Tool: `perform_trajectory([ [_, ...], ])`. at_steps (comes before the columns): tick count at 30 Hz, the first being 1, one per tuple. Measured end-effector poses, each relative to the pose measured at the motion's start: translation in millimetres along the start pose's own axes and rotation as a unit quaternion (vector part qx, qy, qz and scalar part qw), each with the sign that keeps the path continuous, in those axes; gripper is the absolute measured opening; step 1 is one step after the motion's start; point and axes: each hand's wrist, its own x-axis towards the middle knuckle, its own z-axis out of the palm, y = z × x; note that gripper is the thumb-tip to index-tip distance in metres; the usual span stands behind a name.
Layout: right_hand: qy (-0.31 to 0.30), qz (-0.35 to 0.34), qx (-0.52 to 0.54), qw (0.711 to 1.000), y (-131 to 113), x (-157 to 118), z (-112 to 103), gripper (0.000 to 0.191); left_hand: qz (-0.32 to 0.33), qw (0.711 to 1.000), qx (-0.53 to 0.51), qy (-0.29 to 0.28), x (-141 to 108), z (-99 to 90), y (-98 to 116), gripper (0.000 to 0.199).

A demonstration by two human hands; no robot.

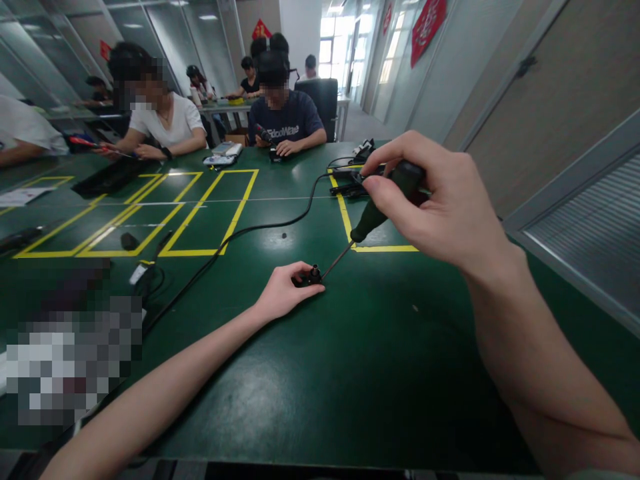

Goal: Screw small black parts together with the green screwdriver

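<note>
At the center of the frame, my left hand point(281, 291) pinches a small black part point(315, 275), topped by a short, shiny-rimmed cylinder, between thumb and fingers, low at the smooth, glossy green tabletop point(360, 373). Right of center, my right hand point(445, 207) grips the tapered, dark-green handle of a screwdriver point(371, 219), thumb and fingers closed near its upper end; the slim metal shaft slants down left to the part. From my remote view, I cannot tell whether the tip touches. A supple black cable point(260, 227) curves from lower left over flat yellow tape point(195, 253). At upper center, a co-worker point(287, 123) wears a dark, lettered T-shirt.
</note>
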Motion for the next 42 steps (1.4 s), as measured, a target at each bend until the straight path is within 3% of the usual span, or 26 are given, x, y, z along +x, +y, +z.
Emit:
perform_trajectory([
  [5, -0.068, -0.031, 0.119, 0.990, -7, -1, -5, 0.024, 0.005, 1.000, 0.003, -0.004, 0, -1.3, 3, 0.032],
  [10, -0.044, -0.006, 0.128, 0.991, -4, 1, 1, 0.015, -0.009, 1.000, 0.003, 0.010, -1, 2.8, 9, 0.028],
  [16, -0.040, 0.027, 0.264, 0.963, 0, 3, 11, 0.013, -0.028, 0.998, -0.006, 0.052, -1, 15.7, 14, 0.014],
  [22, 0.145, -0.003, 0.319, 0.937, 6, 6, 10, 0.014, -0.043, 0.998, -0.037, 0.038, 0, 16.1, 10, 0.018],
  [26, 0.181, -0.019, 0.324, 0.928, 7, 7, 8, 0.021, -0.040, 0.998, -0.026, 0.035, 1, 13.8, 4, 0.023],
  [31, 0.190, -0.054, 0.332, 0.922, 5, 7, 9, 0.017, -0.024, 0.999, 0.015, -0.044, 5, -1.5, 1, 0.039],
  [36, 0.192, -0.071, 0.366, 0.908, 5, 9, 11, 0.016, -0.004, 0.990, -0.017, -0.137, 14, -27.4, -3, 0.077],
  [39, 0.183, -0.062, 0.366, 0.910, 4, 9, 12, 0.014, 0.014, 0.985, -0.016, -0.172, 17, -31.3, -5, 0.059],
  [42, 0.154, -0.045, 0.362, 0.919, 4, 8, 12, 0.012, 0.014, 0.992, 0.010, -0.123, 14, -21.7, -6, 0.034],
])
